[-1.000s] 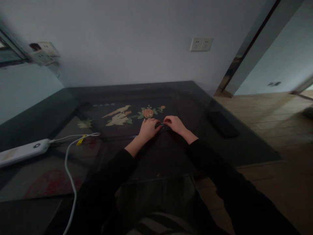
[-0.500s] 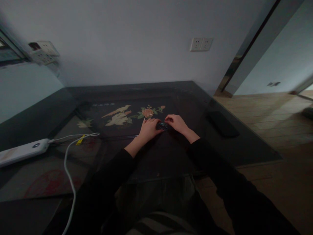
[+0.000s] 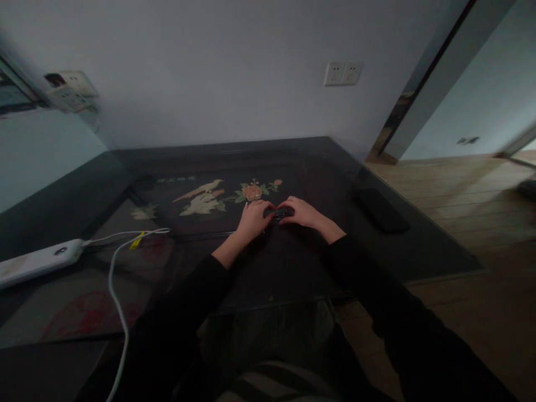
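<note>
Right hand (image 3: pixel 302 214) shifted: grip clamped, with left hand's (image 3: pixel 253 218), on small, dark, pale-striped object (image 3: pixel 283 214). Two-handed handling, I judge; next needs steadiness.

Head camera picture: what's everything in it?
Walls: several, pale, behind
Table: 1, dark, centre
Bird picture: 1, multicoloured, tabletop
Long box: 1, white, table's left
Cable: 1+, white, beside box
Tag: 1, yellow, by cable
Flat slab: 1, black, table's right
Socket panels: 2, white, back wall
Corner sockets: several, whitish, left
Floor: 1, brown, right
Small item: 1+, dark, table centre
Left hand: 1, bare, on small item
Right hand: 1, bare, on small item
Sleeves: 2, black, lower middle
</note>
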Motion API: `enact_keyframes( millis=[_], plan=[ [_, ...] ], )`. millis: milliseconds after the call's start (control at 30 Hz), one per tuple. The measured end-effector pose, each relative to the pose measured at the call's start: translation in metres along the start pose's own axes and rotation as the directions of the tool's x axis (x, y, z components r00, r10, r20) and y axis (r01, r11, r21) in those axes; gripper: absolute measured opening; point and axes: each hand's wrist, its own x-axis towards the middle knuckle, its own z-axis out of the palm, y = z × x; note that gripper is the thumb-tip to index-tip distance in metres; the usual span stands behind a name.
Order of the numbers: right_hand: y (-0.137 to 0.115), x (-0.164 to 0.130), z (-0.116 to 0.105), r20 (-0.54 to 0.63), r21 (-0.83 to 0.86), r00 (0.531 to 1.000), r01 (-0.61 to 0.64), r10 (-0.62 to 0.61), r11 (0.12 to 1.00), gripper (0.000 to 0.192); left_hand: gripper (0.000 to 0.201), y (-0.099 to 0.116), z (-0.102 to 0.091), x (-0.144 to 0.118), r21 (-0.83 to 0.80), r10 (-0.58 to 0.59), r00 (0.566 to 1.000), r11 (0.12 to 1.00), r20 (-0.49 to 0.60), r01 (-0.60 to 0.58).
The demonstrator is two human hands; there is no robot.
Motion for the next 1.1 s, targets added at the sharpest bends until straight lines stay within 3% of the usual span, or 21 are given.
enact_keyframes(
  millis=[533,1100],
  plan=[
    [-0.0066,-0.0010,0.0044,-0.024,-0.065,0.997,-0.068,0.067,0.996,0.039,0.007,0.0055,0.0078,0.0048,0.090,-0.069,0.997,0.994,0.026,0.066],
    [-0.0080,-0.0004,0.0046,-0.036,-0.079,0.997,-0.071,0.069,0.994,0.038,0.013,0.0002,0.0093,0.0101,0.110,-0.108,0.990,0.989,0.088,0.098]
  ],
)
